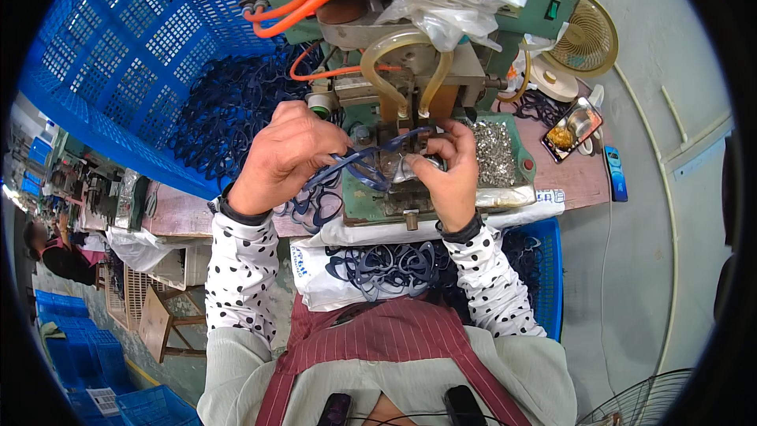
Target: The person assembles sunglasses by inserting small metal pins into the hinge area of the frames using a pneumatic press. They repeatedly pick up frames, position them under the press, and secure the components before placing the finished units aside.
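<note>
My left hand [285,156] pinches a dark blue looped plastic strap [361,167], gripping its left part. The strap stretches right to the working point of a green press machine [359,203], under its two hoses. My right hand [449,177] is closed with thumb and fingers at the strap's right end, right by the press tooling. Exactly what its fingertips pinch is partly hidden. Many small shiny metal pieces [492,151] lie in a tray right of that hand. Loose blue straps [317,207] lie below my left hand.
A large blue crate [118,130] holding a heap of straps [225,110] stands at left. More straps [386,268] lie on my lap, and a blue basket [552,276] is beside it. Orange hoses [315,0] cross above; a phone [572,130] and a fan [583,35] are at right.
</note>
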The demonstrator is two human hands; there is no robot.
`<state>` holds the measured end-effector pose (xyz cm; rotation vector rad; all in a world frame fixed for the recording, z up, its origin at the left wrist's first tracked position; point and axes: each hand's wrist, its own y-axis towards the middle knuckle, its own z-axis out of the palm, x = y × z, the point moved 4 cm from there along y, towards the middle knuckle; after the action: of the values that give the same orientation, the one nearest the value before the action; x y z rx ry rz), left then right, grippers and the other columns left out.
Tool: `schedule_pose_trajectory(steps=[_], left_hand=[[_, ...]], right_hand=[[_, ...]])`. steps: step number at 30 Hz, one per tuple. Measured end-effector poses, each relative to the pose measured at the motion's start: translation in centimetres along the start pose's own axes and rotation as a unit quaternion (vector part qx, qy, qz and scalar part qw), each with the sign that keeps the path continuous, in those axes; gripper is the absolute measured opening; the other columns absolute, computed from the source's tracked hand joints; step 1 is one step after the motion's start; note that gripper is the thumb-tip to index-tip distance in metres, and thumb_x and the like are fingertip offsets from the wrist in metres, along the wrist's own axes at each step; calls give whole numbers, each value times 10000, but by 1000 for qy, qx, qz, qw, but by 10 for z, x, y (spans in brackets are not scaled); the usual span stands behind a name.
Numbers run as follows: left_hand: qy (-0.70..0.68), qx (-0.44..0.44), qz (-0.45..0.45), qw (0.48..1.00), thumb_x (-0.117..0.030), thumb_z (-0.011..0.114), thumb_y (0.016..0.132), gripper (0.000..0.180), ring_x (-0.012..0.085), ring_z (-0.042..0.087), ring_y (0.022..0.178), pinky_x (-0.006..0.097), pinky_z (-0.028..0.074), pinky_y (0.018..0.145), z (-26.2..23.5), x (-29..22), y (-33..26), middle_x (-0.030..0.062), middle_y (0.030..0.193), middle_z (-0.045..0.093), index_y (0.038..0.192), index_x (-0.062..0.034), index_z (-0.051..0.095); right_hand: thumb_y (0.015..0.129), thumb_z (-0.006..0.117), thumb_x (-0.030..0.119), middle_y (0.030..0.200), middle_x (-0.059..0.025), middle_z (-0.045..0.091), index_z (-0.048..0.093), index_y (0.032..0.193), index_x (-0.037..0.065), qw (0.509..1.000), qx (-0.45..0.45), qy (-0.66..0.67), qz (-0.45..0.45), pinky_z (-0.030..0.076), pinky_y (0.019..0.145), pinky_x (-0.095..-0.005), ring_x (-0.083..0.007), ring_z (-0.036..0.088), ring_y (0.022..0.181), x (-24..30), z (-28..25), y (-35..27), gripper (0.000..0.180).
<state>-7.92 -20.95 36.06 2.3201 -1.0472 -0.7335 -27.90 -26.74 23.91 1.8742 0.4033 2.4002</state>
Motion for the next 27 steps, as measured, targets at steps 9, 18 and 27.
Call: schedule_pose_trajectory(steps=[9, 18, 27], left_hand=[[21, -36, 23, 999, 1, 698, 686, 226, 241, 577, 769, 358, 411, 759, 9, -2, -6, 31, 888, 651, 885, -91, 644], [69, -139, 185, 971, -80, 738, 724, 244, 234, 644, 918, 417, 485, 925, 90, -73, -57, 65, 1005, 679, 935, -119, 622], [-16, -143, 96, 985, -47, 678, 791, 370, 295, 651, 1011, 452, 511, 946, 144, -43, -39, 165, 1146, 649, 1157, -9, 630]], right_hand=[[737, 729, -38, 890, -66, 632, 398, 1262, -25, 999, -12, 51, 14, 486, 812, -275, -129, 600, 879, -1, 0, 0, 621], [861, 662, 11, 971, -50, 648, 538, 1206, 5, 991, -112, -24, -68, 480, 799, -234, -96, 595, 884, 17, -107, 16, 367], [885, 670, 53, 897, -22, 635, 583, 1136, -12, 988, -108, -108, -18, 450, 698, -205, -69, 564, 790, -15, -132, 9, 273]])
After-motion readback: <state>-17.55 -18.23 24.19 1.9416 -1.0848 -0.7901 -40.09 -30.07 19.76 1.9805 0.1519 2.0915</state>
